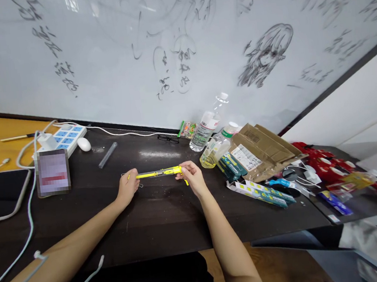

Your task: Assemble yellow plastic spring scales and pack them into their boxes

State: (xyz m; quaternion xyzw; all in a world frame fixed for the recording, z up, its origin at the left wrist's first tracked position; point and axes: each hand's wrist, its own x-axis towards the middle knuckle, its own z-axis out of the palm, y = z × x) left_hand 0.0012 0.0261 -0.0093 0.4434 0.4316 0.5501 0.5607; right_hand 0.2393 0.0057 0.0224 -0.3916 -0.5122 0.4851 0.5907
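My left hand (128, 186) gripping one end of a slim yellow tool (158, 173), my right hand (193, 176) pinching the other, above the dark table (164, 226); both ends partly covered, its kind unclear

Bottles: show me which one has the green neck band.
The front bottle with yellowish liquid, beside the cardboard; the middle bottle and rear bottle show no green.

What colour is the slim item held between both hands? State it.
The slim item is mostly bright yellow, best seen in the head view.
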